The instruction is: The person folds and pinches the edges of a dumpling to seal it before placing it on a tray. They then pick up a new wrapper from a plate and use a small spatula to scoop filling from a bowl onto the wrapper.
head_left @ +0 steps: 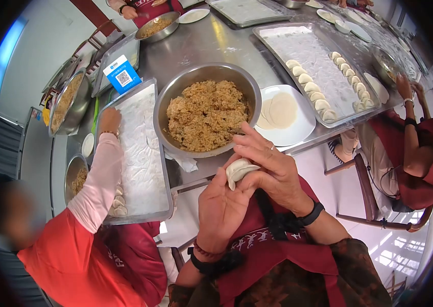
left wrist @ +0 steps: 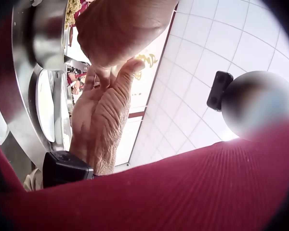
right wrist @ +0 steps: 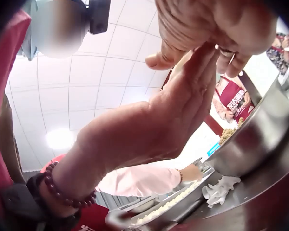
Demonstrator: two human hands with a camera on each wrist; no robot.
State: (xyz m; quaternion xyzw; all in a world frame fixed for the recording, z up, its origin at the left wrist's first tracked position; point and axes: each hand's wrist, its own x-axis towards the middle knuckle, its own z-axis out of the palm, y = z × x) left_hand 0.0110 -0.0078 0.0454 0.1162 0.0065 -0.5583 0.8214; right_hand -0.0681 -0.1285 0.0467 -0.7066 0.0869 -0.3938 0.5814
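In the head view a pale dumpling [head_left: 240,170] with a folded dough edge sits between my two hands, in front of the large bowl. My left hand [head_left: 215,212] holds it from the left and below. My right hand [head_left: 278,176] comes from the other side, thumb on the dough and ringed fingers reaching over its far side. Both wrist views show the left hand [right wrist: 139,130] and right hand [left wrist: 102,115] meeting at the fingertips, which largely hide the dumpling there. Just beyond them is the steel bowl [head_left: 257,110] of brown, grainy filling [head_left: 206,115].
Right of the bowl, a white plate [head_left: 298,133] carries round wrappers [head_left: 279,110]. A floured tray [head_left: 283,43] farther right holds rows of dumplings. At left, a person's arm [head_left: 101,174] reaches across another tray [head_left: 142,189]. Crumpled tissue [right wrist: 220,190] lies by the bowl.
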